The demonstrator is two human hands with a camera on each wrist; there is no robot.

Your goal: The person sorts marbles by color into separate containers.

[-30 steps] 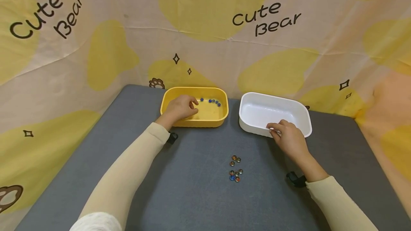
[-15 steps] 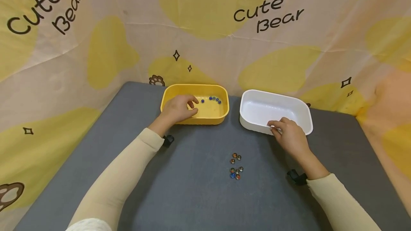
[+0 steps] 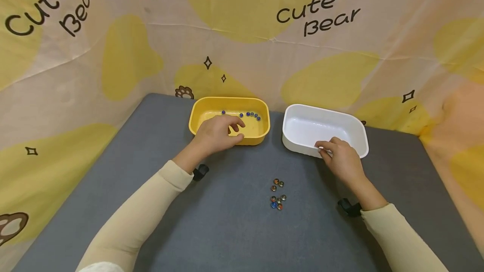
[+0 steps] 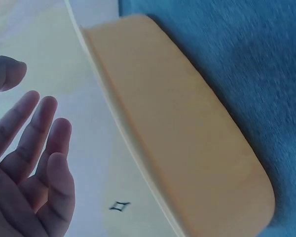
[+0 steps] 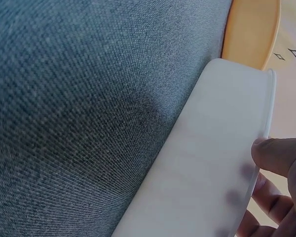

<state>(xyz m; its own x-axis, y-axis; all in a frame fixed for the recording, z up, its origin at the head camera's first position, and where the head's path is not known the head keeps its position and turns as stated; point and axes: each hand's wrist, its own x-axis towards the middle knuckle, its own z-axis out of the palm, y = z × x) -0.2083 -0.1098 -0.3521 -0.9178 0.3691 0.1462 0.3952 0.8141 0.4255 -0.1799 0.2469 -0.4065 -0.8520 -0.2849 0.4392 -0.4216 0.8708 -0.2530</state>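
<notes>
The fingers of your left hand are apart and loosely bent, with nothing between them, over the near side of the yellow tray; how high they are, you cannot tell. Your right thumb and fingers are clamped on the near rim of the white tray, with that right hand right of centre.

Just beyond your left fingertips, upward in the frame, the blue marbles lie inside the yellow tray in a loose row along its far side; your left hand is clearly the nearer. They are round, so the long axis to heed is the tray's, running left to right.

Farther out, in the lower middle of the frame, the loose marbles sit on the table, lower right of your left fingers, lower left of your right.
</notes>
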